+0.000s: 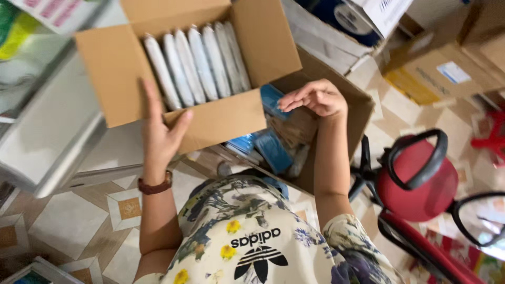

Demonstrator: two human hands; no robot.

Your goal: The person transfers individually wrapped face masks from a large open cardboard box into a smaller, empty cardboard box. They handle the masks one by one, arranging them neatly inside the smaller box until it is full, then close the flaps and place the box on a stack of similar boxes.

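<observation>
Open cardboard box sits top centre of view, flaps up, tilted w/ its front wall toward the person; inside, a row of slim white wrapped packs stands on edge, side by side, filling most of the width. Left hand is pressed flat against the box's front wall near its left corner, fingers spread & pointing up, thumb out to the right along the cardboard – an open palm bracing it, not wrapped round anything. Brown wrist strap on that arm. Right hand hovers just right of the box's right flap, fingers loosely curled & pointing left, holding nothing; can't tell if the fingertips touch the flap. Below it a second, bigger carton lies open, w/ blue packets and brown ones in it, partly under the 1st box. Further out: red chair w/ black frame at right, more cardboard cartons top right, grey shelf edge at left, patterned tile floor below.
</observation>
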